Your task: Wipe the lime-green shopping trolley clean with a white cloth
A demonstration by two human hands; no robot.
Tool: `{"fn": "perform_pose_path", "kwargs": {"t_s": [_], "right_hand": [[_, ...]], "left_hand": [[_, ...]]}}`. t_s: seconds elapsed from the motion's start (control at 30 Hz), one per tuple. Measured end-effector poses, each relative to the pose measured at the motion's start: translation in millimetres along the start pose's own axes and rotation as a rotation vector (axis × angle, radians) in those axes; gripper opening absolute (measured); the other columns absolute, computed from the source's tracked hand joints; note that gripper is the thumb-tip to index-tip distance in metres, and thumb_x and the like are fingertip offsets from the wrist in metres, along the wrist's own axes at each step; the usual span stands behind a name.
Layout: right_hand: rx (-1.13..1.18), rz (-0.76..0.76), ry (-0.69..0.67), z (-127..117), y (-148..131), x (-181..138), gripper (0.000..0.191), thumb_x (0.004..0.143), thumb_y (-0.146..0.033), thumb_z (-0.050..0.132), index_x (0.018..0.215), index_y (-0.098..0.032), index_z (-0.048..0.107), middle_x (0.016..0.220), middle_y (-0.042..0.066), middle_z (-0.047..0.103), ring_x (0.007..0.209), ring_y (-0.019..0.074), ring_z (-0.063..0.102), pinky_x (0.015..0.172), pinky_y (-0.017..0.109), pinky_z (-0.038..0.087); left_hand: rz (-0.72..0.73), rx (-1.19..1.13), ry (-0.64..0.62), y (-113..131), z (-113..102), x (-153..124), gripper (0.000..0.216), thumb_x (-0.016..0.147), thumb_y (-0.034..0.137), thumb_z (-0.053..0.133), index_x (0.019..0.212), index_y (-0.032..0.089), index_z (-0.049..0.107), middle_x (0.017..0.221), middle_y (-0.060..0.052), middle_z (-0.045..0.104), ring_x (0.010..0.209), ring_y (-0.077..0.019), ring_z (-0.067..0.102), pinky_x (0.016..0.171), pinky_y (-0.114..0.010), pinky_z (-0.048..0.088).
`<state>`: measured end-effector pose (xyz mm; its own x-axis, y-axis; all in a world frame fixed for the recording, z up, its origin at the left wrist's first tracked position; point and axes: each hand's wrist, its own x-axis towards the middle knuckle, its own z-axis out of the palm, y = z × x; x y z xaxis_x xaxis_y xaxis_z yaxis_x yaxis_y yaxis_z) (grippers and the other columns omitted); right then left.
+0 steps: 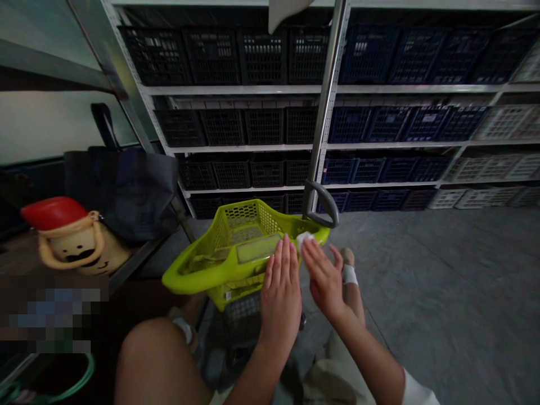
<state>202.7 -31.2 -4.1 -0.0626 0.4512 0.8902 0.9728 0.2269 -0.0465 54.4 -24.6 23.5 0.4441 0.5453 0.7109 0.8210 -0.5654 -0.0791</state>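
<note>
My left hand [282, 289] is held out flat with the fingers straight and side by side, its back toward me. It is in front of a lime-green cart basket [200, 281], near the rim panel, and I cannot tell whether it touches. To its right is my right hand [324, 278], with the fingers bent forward and the thumb apart. A small crumpled white tissue [304, 238] shows at its fingertips, partly hidden by them. The two hands are close but separate. The basket has mesh walls and a grey looped handle [327, 205] at its right end.
Shelves with rows of black crates [264, 126] and blue crates [388, 124] stand ahead; white crates [485, 169] are further right. A dark tote bag [143, 185] and a red-topped character bag [80, 242] sit at left. Grey floor [455, 281] spreads right. My knees flank the cart.
</note>
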Motion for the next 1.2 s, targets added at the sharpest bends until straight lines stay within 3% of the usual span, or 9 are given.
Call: {"fn": "perform_pose_path", "kwargs": {"t_s": [0.07,0.2,0.37,0.5,0.67,0.8,0.97,1.1,1.2], "right_hand": [[0.029,-0.091,-0.042,0.2,-0.5,0.6,0.073,0.090,-0.002,0.033,0.158,-0.026,0.024,0.145,0.009,0.059,0.140,0.0157,0.048,0.120,0.043,0.023],[-0.042,0.131,0.088,0.8,0.4,-0.2,0.073,0.088,0.000,0.031,0.157,-0.026,0.030,0.148,0.010,0.055,0.141,0.0176,0.047,0.121,0.047,0.020],[0.040,-0.080,-0.046,0.4,-1.1,-3.2,0.075,0.089,0.000,0.034,0.158,-0.027,0.025,0.145,0.009,0.058,0.139,0.0160,0.049,0.121,0.045,0.020],[-0.029,0.146,0.071,1.0,4.7,-4.4,0.077,0.086,0.003,0.031,0.157,-0.026,0.029,0.150,0.011,0.053,0.142,0.0172,0.045,0.120,0.046,0.020],[0.063,-0.084,-0.062,2.1,3.0,-5.1,0.076,0.088,-0.001,0.035,0.158,-0.028,0.024,0.148,0.009,0.055,0.140,0.0167,0.048,0.121,0.045,0.021],[-0.020,0.149,0.047,1.6,4.9,-2.4,0.077,0.087,0.000,0.031,0.158,-0.029,0.025,0.150,0.009,0.053,0.140,0.0179,0.048,0.121,0.048,0.019],[0.035,-0.070,-0.089,3.2,0.4,-4.8,0.073,0.090,-0.002,0.034,0.158,-0.028,0.026,0.147,0.009,0.056,0.139,0.0168,0.049,0.122,0.046,0.018],[-0.040,0.165,0.070,4.1,1.7,-4.8,0.076,0.086,0.001,0.031,0.157,-0.027,0.029,0.150,0.010,0.053,0.141,0.0165,0.048,0.122,0.048,0.014],[0.029,0.009,-0.009,3.1,0.8,-4.1,0.074,0.089,-0.002,0.035,0.158,-0.027,0.025,0.149,0.010,0.054,0.141,0.0162,0.047,0.121,0.044,0.020]], "left_hand": [[-0.001,0.007,0.007,0.1,0.4,-0.2,0.068,0.094,0.012,0.040,0.157,0.004,0.017,0.164,-0.014,0.027,0.151,-0.0270,0.029,0.121,-0.043,0.033],[-0.004,0.006,-0.020,1.7,0.7,-0.6,0.069,0.093,0.015,0.044,0.156,0.002,0.019,0.164,-0.015,0.025,0.151,-0.0285,0.029,0.120,-0.044,0.035],[-0.023,0.001,-0.026,3.1,-0.3,-0.2,0.066,0.093,0.013,0.044,0.156,0.004,0.025,0.163,-0.016,0.028,0.150,-0.0295,0.031,0.121,-0.046,0.034],[-0.021,-0.012,-0.030,2.9,-0.7,0.2,0.067,0.093,0.014,0.045,0.155,0.004,0.026,0.163,-0.015,0.029,0.150,-0.0289,0.031,0.121,-0.044,0.033],[-0.033,-0.023,-0.012,3.1,-0.2,-0.2,0.070,0.092,0.013,0.045,0.157,0.005,0.020,0.164,-0.016,0.028,0.151,-0.0285,0.029,0.121,-0.045,0.032],[-0.015,-0.008,-0.028,3.2,-1.1,-0.1,0.071,0.092,0.015,0.046,0.157,0.003,0.020,0.164,-0.016,0.026,0.151,-0.0294,0.030,0.121,-0.045,0.033],[-0.028,-0.009,-0.017,3.3,-2.1,0.2,0.071,0.093,0.015,0.045,0.157,0.003,0.018,0.163,-0.017,0.028,0.150,-0.0298,0.030,0.121,-0.046,0.034],[-0.022,-0.038,-0.010,3.5,-3.1,0.9,0.073,0.092,0.017,0.047,0.158,0.005,0.017,0.163,-0.017,0.029,0.151,-0.0293,0.030,0.120,-0.045,0.034],[-0.038,-0.045,-0.002,3.6,-3.5,0.9,0.072,0.093,0.017,0.046,0.158,0.006,0.017,0.163,-0.017,0.029,0.151,-0.0289,0.030,0.121,-0.045,0.033]]}}
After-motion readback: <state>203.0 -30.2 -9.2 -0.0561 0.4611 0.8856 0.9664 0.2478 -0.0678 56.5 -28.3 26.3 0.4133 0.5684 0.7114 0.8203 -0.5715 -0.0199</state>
